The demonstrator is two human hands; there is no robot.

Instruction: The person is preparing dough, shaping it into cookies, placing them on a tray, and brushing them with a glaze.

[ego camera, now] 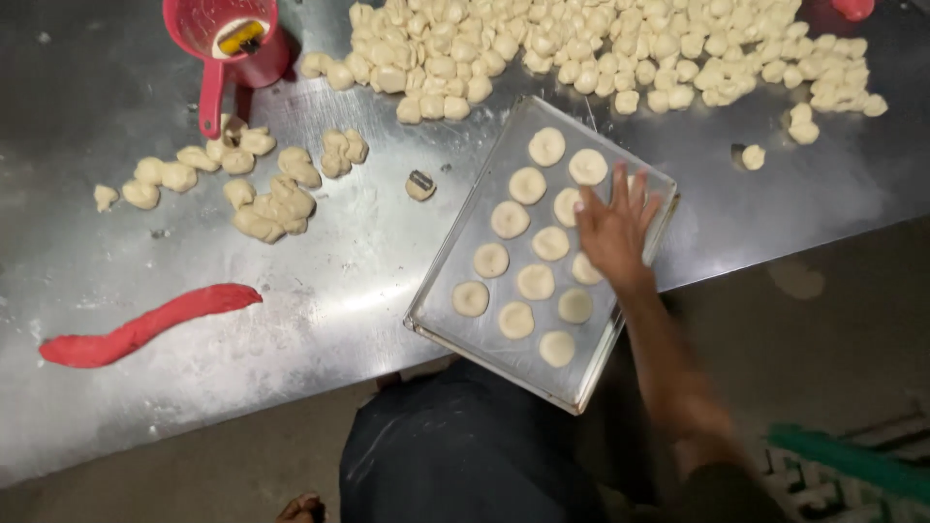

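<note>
My right hand [614, 229] lies flat with fingers spread over the right side of a metal baking tray [451, 303], pressing on or near a flattened dough disc. Several round flattened dough discs [511, 220] sit in rows on the tray. My left hand is out of view. The tray rests at an angle on the steel table [339, 261], with its near corner overhanging the table's edge.
A big heap of dough balls [601, 53] covers the far side of the table. A smaller cluster [262, 184] lies at the left. A red scoop cup [228, 44] stands far left. A strip of red dough [145, 324] lies near the front left. A green crate [852, 465] sits at lower right.
</note>
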